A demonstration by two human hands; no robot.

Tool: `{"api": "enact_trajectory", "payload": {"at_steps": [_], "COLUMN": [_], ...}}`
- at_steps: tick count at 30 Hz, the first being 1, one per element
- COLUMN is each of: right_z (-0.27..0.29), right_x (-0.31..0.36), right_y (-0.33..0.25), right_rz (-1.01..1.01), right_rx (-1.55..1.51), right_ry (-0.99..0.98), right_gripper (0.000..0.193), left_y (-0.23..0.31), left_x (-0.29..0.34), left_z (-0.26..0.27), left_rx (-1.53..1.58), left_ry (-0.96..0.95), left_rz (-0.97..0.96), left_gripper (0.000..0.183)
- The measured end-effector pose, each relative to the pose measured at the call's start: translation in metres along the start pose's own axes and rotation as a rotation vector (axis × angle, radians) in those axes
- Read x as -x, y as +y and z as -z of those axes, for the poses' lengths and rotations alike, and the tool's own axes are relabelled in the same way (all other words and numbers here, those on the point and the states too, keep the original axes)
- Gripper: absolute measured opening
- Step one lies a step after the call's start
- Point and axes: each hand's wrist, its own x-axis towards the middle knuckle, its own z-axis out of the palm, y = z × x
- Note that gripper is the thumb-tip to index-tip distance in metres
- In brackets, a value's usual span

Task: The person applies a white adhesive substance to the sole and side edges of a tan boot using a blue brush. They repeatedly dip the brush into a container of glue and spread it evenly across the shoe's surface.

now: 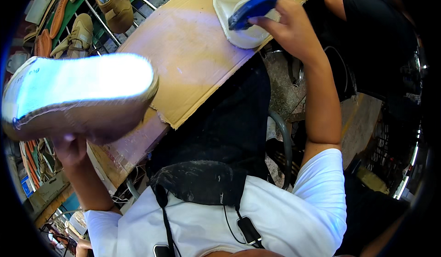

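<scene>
At the left, my left hand is closed around the underside of a brown shoe upper, lifted above the work surface. Its flat underside faces up and glows bright white-blue under the light. Far out to the right, my right hand pinches a blue brush between thumb and fingers. The dark end of the brush is over a whitish plastic container with a rounded near end. Whether the brush touches the container's bottom I cannot tell.
A stained cardboard sheet covers the work surface. At the far left, a metal rack holds brown shoes and orange soles. Another person in black is at the far right. A curved chair arm stands beside my lap.
</scene>
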Motion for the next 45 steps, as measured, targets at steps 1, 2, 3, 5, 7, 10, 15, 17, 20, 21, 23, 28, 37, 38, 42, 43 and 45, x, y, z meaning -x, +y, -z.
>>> {"api": "enact_trajectory", "payload": {"at_steps": [1,2,3,5,7,10,15,17,20,21,23,28,37,38,42,43,45], "right_z": [0.0,0.003,0.006,0.015,0.02,0.009,0.003,0.02,0.03,0.027,0.016,0.0,-0.011,-0.017,-0.019,-0.019,-0.014], "right_x": [-0.003,-0.007,-0.009,-0.013,-0.018,-0.023,-0.016,-0.007,0.001,0.002,0.006,0.001,-0.013,-0.014,-0.003,0.001,0.008], "right_y": [-0.002,-0.002,-0.004,-0.005,-0.006,-0.011,-0.023,-0.025,-0.018,-0.015,-0.01,-0.006,-0.02,-0.017,-0.014,-0.012,-0.005], "right_rz": [0.024,0.011,0.032,-0.165,-0.191,-0.111,-0.055,-0.16,-0.222,-0.278,-0.225,-0.204,-0.271,-0.218,-0.2,-0.292,-0.377], "right_rx": [0.091,0.068,0.162,0.024,0.062,0.062,0.257,0.24,0.08,-0.064,0.182,0.584,-0.037,0.03,-0.076,-0.168,-0.118], "right_ry": [-0.063,-0.111,-0.152,-0.291,-0.304,-0.152,-0.268,-0.313,-0.046,0.138,0.203,0.066,0.492,0.426,0.304,0.297,0.349], "right_gripper": [0.018,0.018,0.016,0.015,0.015,0.015,0.018,0.019,0.022,0.023,0.026,0.026,0.02,0.019,0.021,0.022,0.023], "left_y": [-0.002,-0.005,-0.008,-0.013,-0.017,-0.02,-0.032,-0.039,-0.048,-0.052,-0.053,-0.052,-0.01,-0.012,-0.017,-0.02,-0.032], "left_x": [0.0,-0.003,-0.004,-0.007,-0.012,-0.018,-0.035,-0.041,-0.041,-0.041,-0.038,-0.034,-0.036,-0.037,-0.036,-0.036,-0.034], "left_z": [-0.009,-0.022,-0.033,-0.061,-0.088,-0.122,-0.158,-0.164,-0.167,-0.168,-0.165,-0.159,-0.155,-0.154,-0.147,-0.145,-0.144], "left_rx": [0.048,0.016,-0.088,-0.089,-0.198,-0.399,-0.704,-0.778,-0.822,-0.783,-0.799,-0.895,-1.035,-0.989,-1.027,-1.027,-0.998], "left_ry": [0.016,0.03,0.071,0.041,0.029,-0.025,-0.116,-0.123,-0.128,-0.116,-0.118,-0.169,-0.179,-0.186,-0.173,-0.174,-0.207], "left_rz": [0.013,-0.006,-0.056,-0.039,-0.057,-0.096,-0.219,-0.256,-0.298,-0.328,-0.378,-0.432,-0.504,-0.511,-0.491,-0.497,-0.529], "left_gripper": [0.058,0.057,0.056,0.054,0.052,0.049,0.045,0.043,0.041,0.041,0.041,0.048,0.063,0.064,0.057,0.059,0.058]}}
